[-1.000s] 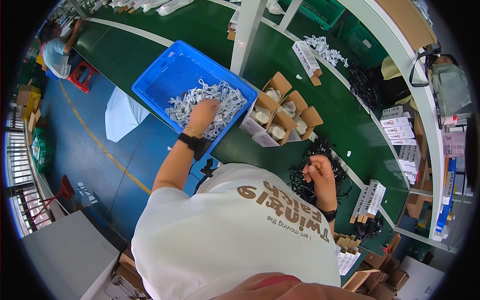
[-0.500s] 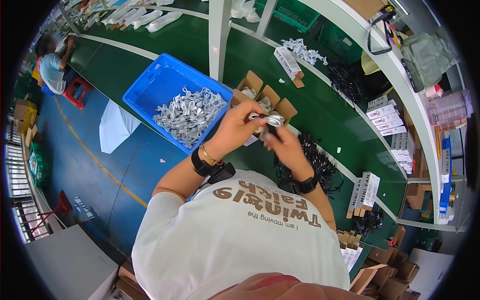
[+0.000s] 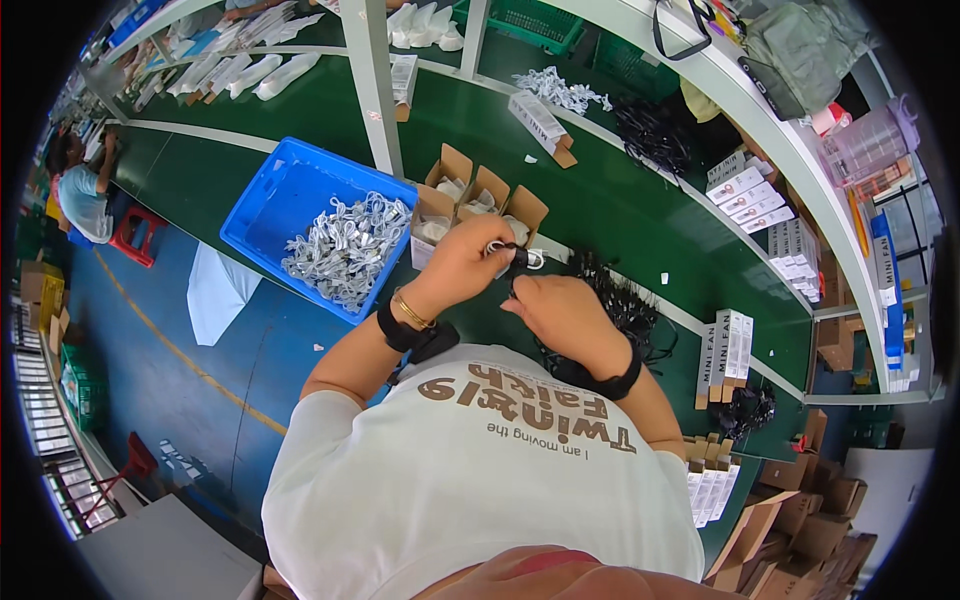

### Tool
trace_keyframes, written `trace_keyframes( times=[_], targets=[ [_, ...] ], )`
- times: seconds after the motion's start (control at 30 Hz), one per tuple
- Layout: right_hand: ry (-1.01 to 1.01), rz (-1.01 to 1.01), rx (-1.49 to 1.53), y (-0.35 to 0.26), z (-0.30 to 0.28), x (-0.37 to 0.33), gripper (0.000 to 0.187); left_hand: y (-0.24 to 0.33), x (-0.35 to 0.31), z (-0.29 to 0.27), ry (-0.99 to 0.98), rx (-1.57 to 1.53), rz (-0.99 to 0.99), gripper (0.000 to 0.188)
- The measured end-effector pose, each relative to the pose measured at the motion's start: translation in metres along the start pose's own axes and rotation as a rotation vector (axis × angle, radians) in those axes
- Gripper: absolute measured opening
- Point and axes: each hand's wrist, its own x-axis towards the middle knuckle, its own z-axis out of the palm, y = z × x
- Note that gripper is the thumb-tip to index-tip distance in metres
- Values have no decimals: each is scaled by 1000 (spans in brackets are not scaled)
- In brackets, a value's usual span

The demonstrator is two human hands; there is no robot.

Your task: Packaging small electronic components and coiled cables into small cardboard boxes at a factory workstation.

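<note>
My left hand (image 3: 462,265) is closed around a small coiled white cable (image 3: 535,260), whose loops stick out past the fingers. A black strap or cord (image 3: 518,262) crosses the coil. Just below and to the right, my right hand (image 3: 562,312) is closed, its thumb and fingers pinching the black cord's lower part. The exact wrap of the cord is hidden by my fingers. Left of my hands stands a blue bin (image 3: 250,215) holding a heap of coiled white cables (image 3: 350,245). Right beside my right hand lies a pile of black cords (image 3: 625,310).
Open cardboard boxes (image 3: 488,187) with white items stand beyond my hands on the green table (image 3: 630,225). White boxes (image 3: 725,350) stand at the right, near a black cord bundle (image 3: 745,410). A shelf post (image 3: 372,90) rises behind the bin. Another person (image 3: 82,195) sits far left.
The view has shifted, so the table's things appear further left. My right hand has turned and come down slightly below the coil, pinching the cord; the left keeps hold of the cable.
</note>
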Motion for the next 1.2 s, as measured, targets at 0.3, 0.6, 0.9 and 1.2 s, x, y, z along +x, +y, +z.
trace_keyframes(
  times=[0.3,0.6,0.9,1.2],
  targets=[
    [529,-22,1314,4,28,59,21,-10,-1,-12,-11,-1265,-232,17],
    [452,32,869,-7,78,75,27,-50,-39,-16,424,445,298,34],
    [193,70,-199,7,105,49,20,-78,-87,-17,-9,184,-51,58],
    [391,-76,91,18,117,18,16,-96,-55,27,-79,237,17,89]
  ],
)
